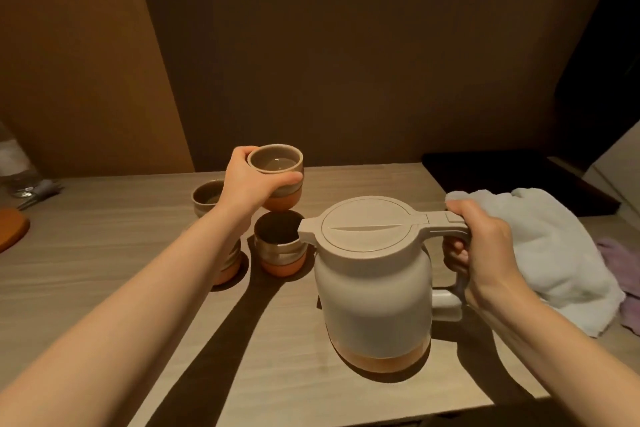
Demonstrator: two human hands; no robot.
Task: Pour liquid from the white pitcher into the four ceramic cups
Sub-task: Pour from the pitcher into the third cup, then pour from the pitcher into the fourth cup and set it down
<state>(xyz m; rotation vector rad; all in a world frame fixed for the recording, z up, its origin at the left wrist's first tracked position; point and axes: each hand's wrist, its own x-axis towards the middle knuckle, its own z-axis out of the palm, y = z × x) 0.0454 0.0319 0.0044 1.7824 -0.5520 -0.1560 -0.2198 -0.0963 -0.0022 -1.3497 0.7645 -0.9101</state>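
At the pitcher handle, our right hand (485, 253) is wrapping closed, keeping the white pitcher (374, 288) upright on the table (104, 253). Our left hand (249, 180) is clamping a raised cup (277, 170), apparently filled. We are judging ourselves between pours; next calls for setting it down and tipping the spout over the cup (280, 246) beside it. We are counting one pitcher and four cups, one half-hidden.
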